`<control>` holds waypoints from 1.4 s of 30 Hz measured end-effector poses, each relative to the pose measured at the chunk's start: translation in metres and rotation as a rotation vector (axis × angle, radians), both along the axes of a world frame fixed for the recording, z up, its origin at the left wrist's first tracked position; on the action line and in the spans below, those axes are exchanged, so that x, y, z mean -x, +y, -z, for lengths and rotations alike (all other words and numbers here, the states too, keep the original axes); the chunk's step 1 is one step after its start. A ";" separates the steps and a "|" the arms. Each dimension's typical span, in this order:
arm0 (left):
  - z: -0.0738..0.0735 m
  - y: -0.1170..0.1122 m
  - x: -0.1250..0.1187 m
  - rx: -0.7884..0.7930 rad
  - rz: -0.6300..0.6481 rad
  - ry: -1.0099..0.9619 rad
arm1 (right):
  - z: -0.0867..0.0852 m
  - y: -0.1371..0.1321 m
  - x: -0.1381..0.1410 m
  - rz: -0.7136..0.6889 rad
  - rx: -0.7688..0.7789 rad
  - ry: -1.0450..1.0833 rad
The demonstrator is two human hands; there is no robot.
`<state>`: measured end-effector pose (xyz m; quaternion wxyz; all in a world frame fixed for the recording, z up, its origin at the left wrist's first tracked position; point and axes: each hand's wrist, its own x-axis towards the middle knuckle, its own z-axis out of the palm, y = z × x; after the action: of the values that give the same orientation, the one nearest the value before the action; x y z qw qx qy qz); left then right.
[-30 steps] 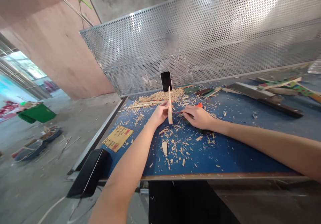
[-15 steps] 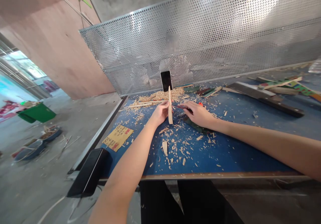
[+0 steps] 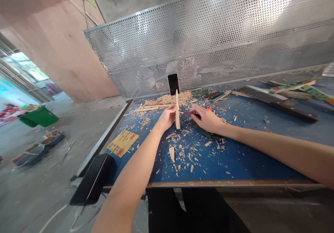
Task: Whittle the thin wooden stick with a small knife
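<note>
Upright between my hands stands a thin, pale carved strip of wood (image 3: 177,116), tapering to a narrow top. The fingers of my left hand (image 3: 167,117) are closed on its left side. My right hand (image 3: 207,119) grips a slim dark-red tool (image 3: 186,112) like a pen or a small carving knife. Its thin tip points left and meets the wood's right edge; I cannot tell its exact kind. Wood shavings (image 3: 180,158) lie scattered on the blue table top (image 3: 247,156) below. A dark green object (image 3: 206,131) is partly hidden under my right hand.
A phone (image 3: 173,84) leans against the perforated metal screen (image 3: 208,34). Sandpaper (image 3: 123,143) lies at left, near a black box (image 3: 92,180) on the table edge. At right are a wide-bladed, dark-handled saw or knife (image 3: 292,109) and painted wood strips (image 3: 313,90).
The tool's tip has shifted slightly at the wood's edge. Both hands keep their grips and nearly the same places; the view has moved a little.
</note>
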<state>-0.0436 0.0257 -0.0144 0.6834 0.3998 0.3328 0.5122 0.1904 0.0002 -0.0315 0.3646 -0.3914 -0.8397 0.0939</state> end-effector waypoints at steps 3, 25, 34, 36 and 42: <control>0.001 0.001 0.000 -0.015 0.014 0.009 | 0.001 0.002 0.000 -0.004 -0.003 0.004; 0.001 0.001 0.000 -0.016 0.012 0.013 | 0.002 0.001 0.000 0.002 -0.006 -0.013; 0.002 0.002 0.000 -0.017 0.008 0.020 | 0.003 0.002 -0.001 -0.036 -0.017 -0.020; 0.002 0.002 0.000 -0.024 0.009 0.025 | 0.003 0.003 -0.001 -0.040 -0.014 -0.021; 0.002 0.001 0.001 -0.035 0.011 0.038 | 0.001 0.002 -0.001 -0.015 -0.009 0.025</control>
<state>-0.0449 0.0271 -0.0163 0.6726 0.4231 0.3346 0.5066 0.1911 0.0021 -0.0329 0.3761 -0.3823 -0.8384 0.0976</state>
